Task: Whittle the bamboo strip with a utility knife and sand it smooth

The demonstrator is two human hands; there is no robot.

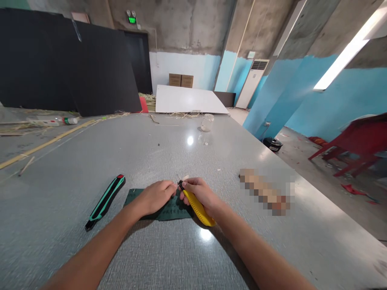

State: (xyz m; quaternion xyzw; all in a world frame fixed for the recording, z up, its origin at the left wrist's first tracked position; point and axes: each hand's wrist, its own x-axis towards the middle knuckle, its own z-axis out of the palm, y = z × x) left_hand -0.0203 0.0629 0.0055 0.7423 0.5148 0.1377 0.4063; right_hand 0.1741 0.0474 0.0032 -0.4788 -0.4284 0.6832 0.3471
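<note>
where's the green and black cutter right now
In the head view, the green and black cutter lies on the table to the left, beside the dark green cloth.

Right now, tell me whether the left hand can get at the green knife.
Probably yes. The left hand rests on the green sheet, and the green knife lies to its left with nothing on top of it and nothing upright between.
</note>
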